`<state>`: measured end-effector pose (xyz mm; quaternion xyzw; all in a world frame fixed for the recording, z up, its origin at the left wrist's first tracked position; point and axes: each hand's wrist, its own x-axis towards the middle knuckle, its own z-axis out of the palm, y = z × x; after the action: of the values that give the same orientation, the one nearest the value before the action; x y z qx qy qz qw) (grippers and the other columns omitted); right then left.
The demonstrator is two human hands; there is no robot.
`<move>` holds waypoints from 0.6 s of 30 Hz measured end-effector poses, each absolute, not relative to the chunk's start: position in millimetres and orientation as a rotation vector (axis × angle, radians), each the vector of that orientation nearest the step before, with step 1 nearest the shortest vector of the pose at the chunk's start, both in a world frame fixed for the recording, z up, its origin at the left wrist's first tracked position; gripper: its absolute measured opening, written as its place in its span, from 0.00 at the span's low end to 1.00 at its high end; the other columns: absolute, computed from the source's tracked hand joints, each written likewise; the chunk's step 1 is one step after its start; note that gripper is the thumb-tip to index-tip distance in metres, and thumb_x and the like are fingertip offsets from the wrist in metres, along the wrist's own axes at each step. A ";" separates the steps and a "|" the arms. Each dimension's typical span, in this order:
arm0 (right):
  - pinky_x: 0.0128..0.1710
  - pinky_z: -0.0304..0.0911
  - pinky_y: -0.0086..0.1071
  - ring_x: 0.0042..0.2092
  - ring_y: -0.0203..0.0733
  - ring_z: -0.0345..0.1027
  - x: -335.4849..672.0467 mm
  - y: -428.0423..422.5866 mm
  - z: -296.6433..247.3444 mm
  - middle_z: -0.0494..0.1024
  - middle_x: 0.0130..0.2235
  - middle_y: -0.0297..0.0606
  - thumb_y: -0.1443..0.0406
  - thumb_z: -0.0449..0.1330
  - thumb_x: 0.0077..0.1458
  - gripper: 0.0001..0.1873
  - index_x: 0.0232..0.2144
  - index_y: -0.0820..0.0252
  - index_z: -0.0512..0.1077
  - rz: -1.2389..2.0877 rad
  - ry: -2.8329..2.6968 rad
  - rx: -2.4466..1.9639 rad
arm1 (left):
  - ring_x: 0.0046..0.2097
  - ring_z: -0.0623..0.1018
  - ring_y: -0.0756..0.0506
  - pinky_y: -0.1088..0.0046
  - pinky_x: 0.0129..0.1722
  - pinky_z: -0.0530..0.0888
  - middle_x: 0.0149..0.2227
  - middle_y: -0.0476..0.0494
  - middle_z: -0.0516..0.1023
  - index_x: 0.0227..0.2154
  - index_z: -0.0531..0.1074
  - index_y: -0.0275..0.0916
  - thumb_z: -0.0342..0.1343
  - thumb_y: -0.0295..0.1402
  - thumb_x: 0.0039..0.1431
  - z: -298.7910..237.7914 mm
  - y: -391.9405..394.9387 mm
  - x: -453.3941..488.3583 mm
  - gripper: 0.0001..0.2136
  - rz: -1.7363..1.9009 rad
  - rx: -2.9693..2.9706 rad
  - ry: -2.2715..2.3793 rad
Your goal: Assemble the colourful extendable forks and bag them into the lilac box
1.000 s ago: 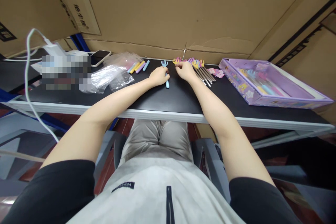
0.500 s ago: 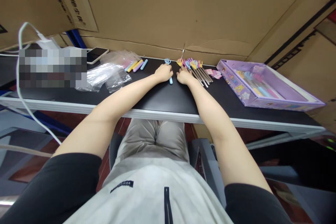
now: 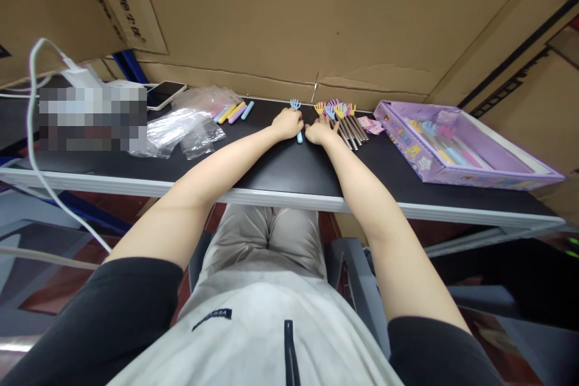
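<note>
My left hand (image 3: 286,124) is closed around a small back scratcher with a light blue claw head (image 3: 295,104). Its blue handle end (image 3: 299,139) sticks out below my fingers. Just to the right, my right hand (image 3: 320,131) lies on the table with its fingers spread, touching the left side of a row of back scratchers (image 3: 347,128). Those have metal rods and yellow, blue, purple and orange claw heads; my fingers partly cover a yellow claw (image 3: 319,108).
Coloured handle tubes (image 3: 237,113) lie left of my hands, beside clear plastic bags (image 3: 174,131) and a phone (image 3: 166,95). Pink cards (image 3: 371,125) sit right of the row. A purple box (image 3: 409,157) holds more back scratchers. Cardboard (image 3: 271,24) walls the back; a white cable (image 3: 31,120) hangs left.
My left hand has shifted slightly right with the blue back scratcher. My right hand's fingers have spread, and the leftmost yellow claw sits further right, closer to the others.
</note>
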<state>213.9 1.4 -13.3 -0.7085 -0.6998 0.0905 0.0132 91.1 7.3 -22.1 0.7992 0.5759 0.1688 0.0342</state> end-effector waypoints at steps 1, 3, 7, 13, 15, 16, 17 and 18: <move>0.78 0.35 0.59 0.81 0.56 0.27 214.4 0.5 -13.1 0.34 0.80 0.57 0.60 0.38 0.75 0.38 0.78 0.80 0.45 0.281 -2.180 -2.192 | 0.65 0.74 0.31 0.58 0.65 0.70 0.62 0.27 0.77 0.58 0.78 0.28 0.47 0.29 0.72 -21.9 6.7 91.3 0.20 0.518 2.461 1.770; 0.77 0.36 0.62 0.81 0.58 0.28 215.2 -1.1 -12.6 0.36 0.80 0.58 0.61 0.39 0.74 0.37 0.77 0.81 0.47 0.279 -2.189 -2.156 | 0.65 0.74 0.31 0.58 0.65 0.71 0.63 0.28 0.77 0.58 0.78 0.30 0.47 0.29 0.72 -22.2 6.1 91.4 0.20 0.525 2.467 1.771; 0.77 0.31 0.62 0.81 0.60 0.30 216.1 -1.5 -12.2 0.37 0.80 0.59 0.62 0.41 0.74 0.36 0.76 0.79 0.51 0.267 -2.196 -2.109 | 0.64 0.74 0.31 0.58 0.64 0.71 0.63 0.27 0.76 0.59 0.77 0.29 0.46 0.31 0.74 -23.7 6.7 91.5 0.21 0.534 2.471 1.781; 0.76 0.29 0.64 0.81 0.60 0.31 219.0 4.1 -14.0 0.41 0.80 0.59 0.62 0.45 0.74 0.34 0.75 0.72 0.55 0.302 -2.158 -2.049 | 0.64 0.75 0.31 0.58 0.65 0.69 0.62 0.25 0.76 0.60 0.75 0.27 0.46 0.32 0.73 -25.5 9.2 83.5 0.21 0.542 2.469 1.745; 0.77 0.31 0.64 0.81 0.60 0.32 219.6 4.3 -14.4 0.42 0.79 0.60 0.63 0.46 0.74 0.33 0.75 0.72 0.56 0.291 -2.156 -2.046 | 0.63 0.76 0.32 0.59 0.66 0.68 0.61 0.25 0.77 0.59 0.76 0.27 0.46 0.32 0.73 -26.7 10.2 76.9 0.21 0.543 2.487 1.729; 0.76 0.32 0.65 0.81 0.61 0.33 219.5 3.9 -14.6 0.43 0.79 0.61 0.63 0.46 0.73 0.33 0.75 0.73 0.56 0.278 -2.160 -2.047 | 0.63 0.76 0.32 0.59 0.65 0.69 0.60 0.25 0.78 0.59 0.76 0.28 0.47 0.32 0.73 -27.2 10.3 73.0 0.20 0.543 2.497 1.722; 0.76 0.32 0.65 0.81 0.61 0.34 219.2 3.4 -14.7 0.43 0.79 0.61 0.63 0.46 0.73 0.33 0.75 0.74 0.57 0.266 -2.168 -2.046 | 0.63 0.77 0.33 0.60 0.65 0.69 0.60 0.26 0.79 0.59 0.76 0.28 0.47 0.32 0.73 -27.7 10.1 68.9 0.20 0.540 2.506 1.714; 0.76 0.33 0.66 0.80 0.62 0.34 218.6 2.9 -14.7 0.44 0.79 0.61 0.64 0.46 0.74 0.32 0.74 0.74 0.58 0.257 -2.175 -2.044 | 0.62 0.77 0.33 0.60 0.64 0.70 0.59 0.27 0.79 0.58 0.76 0.29 0.47 0.32 0.73 -28.1 9.5 64.8 0.20 0.537 2.514 1.704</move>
<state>218.6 2.9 -14.7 -0.6804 -0.7241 0.0857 0.0731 64.8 9.5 -28.1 0.8149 0.5522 0.1739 0.0287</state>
